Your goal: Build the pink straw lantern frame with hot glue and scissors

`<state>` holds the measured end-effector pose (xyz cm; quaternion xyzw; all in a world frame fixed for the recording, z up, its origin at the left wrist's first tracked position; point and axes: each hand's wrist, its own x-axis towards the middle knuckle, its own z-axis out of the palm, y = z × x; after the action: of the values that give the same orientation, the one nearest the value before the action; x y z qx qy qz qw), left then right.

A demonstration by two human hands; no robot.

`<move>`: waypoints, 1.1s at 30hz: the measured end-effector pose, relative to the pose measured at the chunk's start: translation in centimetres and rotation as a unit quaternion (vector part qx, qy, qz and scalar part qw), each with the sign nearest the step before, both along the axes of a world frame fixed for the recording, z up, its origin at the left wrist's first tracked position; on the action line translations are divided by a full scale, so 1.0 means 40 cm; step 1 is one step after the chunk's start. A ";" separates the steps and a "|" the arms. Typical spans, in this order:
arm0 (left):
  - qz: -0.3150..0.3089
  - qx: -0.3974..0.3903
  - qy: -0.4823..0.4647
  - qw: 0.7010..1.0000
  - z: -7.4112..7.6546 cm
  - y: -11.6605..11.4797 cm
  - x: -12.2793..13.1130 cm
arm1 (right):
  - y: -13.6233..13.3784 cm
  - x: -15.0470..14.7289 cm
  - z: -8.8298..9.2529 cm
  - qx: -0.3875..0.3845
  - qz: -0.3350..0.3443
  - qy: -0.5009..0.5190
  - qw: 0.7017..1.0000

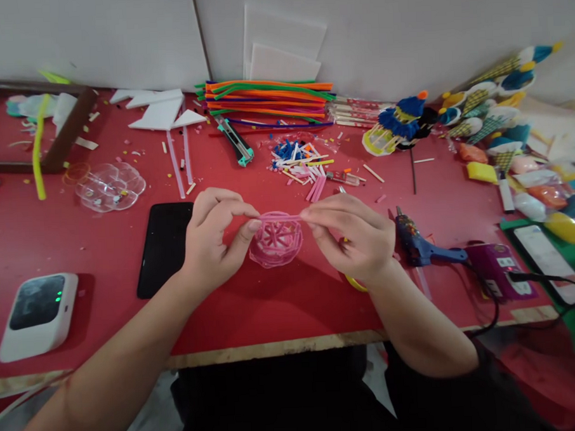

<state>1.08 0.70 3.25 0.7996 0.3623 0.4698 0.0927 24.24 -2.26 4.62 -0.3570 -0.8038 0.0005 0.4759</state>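
Observation:
A thin pink strip is stretched level between my two hands. My left hand pinches its left end between thumb and fingertips, and my right hand pinches the right end the same way. Just below and behind the strip sits a round, open pink basket-like piece, with spokes meeting at its middle. Whether the strip touches it I cannot tell. Beneath my right hand, a yellow loop, perhaps a scissor handle, is mostly covered.
A blue glue gun lies right, its cord running to a purple power box. Left are a black phone and a white device. Behind lie a utility knife, cut pieces and coloured stems.

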 end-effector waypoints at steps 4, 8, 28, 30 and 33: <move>0.013 -0.007 0.008 1.000 -0.001 -0.001 -0.001 | -0.002 -0.002 -0.001 0.002 -0.010 0.023 1.000; 0.024 -0.022 0.011 0.999 -0.002 0.002 -0.004 | -0.002 0.004 0.003 -0.009 -0.055 0.010 0.998; -0.013 -0.033 0.037 0.999 -0.004 0.009 -0.003 | 0.006 0.010 -0.002 -0.023 -0.035 0.028 0.999; -0.013 -0.030 0.033 0.999 -0.005 0.010 -0.004 | 0.004 0.011 -0.002 -0.041 -0.037 0.037 0.998; -0.010 -0.023 0.035 0.999 -0.005 0.010 -0.005 | 0.003 0.011 -0.003 -0.054 -0.031 0.053 0.997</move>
<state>0.89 1.12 3.07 0.8168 0.3678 0.4324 0.1028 24.69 -2.14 4.49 -0.4059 -0.7651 0.0477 0.4976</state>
